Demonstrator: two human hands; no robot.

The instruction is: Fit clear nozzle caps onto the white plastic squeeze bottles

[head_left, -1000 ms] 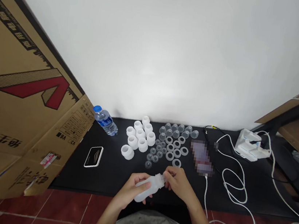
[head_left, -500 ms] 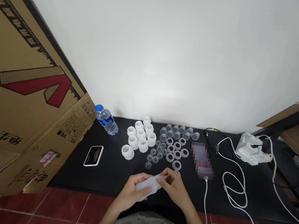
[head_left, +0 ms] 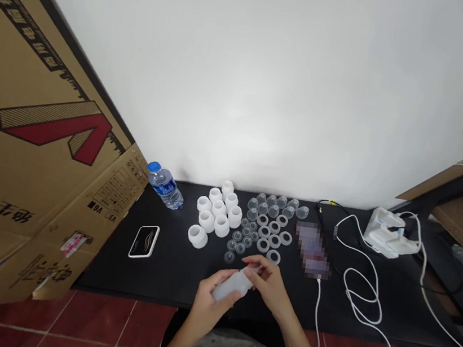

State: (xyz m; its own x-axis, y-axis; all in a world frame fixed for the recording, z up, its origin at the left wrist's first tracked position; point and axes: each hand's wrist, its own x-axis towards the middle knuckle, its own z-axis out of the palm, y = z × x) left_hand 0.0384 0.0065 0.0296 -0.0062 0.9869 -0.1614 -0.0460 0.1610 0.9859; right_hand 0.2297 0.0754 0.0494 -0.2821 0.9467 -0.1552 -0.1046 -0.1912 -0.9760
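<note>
The person's left hand point(head_left: 209, 300) wraps its fingers around a pale bottle point(head_left: 228, 288), tilted above the black table's point(head_left: 166, 279) near side; the right hand point(head_left: 271, 284) has fingers bunched narrowly about its neck, perhaps pinching something I can't make out. Beyond sit white open-topped pieces point(head_left: 218, 211), clear domes point(head_left: 274, 211) and rings point(head_left: 269, 241).

White bottle point(head_left: 228, 287): translucent, tilted, neck end pointing right and away from the wearer. Body gripped in left hand point(head_left: 209, 297); neck end between fingers of right hand point(head_left: 270, 284). Mouth mostly covered; any fitting there cannot be made out.
</note>
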